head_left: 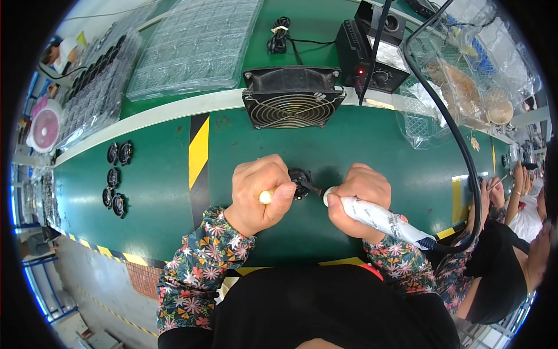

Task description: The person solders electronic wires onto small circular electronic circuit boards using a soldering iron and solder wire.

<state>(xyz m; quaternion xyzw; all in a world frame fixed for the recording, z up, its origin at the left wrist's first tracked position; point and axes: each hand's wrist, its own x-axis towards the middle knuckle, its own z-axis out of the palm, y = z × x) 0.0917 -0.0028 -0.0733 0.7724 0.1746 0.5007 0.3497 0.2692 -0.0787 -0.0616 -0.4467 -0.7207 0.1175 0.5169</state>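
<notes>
My right hand [361, 198] is wrapped round the handle of a soldering iron [378, 216], covered in white wrapping, with a black cable leading off its back end. The iron's dark tip points left and reaches a small round black part [300, 185] on the green bench. Beside that part, my left hand [263, 189] is closed in a fist, with a pale yellow rounded end [265, 196] of something showing between thumb and fingers. The rest of that thing is hidden, and the fist covers part of the black part's left side.
A black fan [293, 99] stands behind my hands. A black box with a dial [381, 64] is at its right, near clear plastic trays and bags [459, 87]. Stacked clear trays [197, 43] lie far left. Several round black parts [118, 205] sit left. Co-workers [500, 262] are at right.
</notes>
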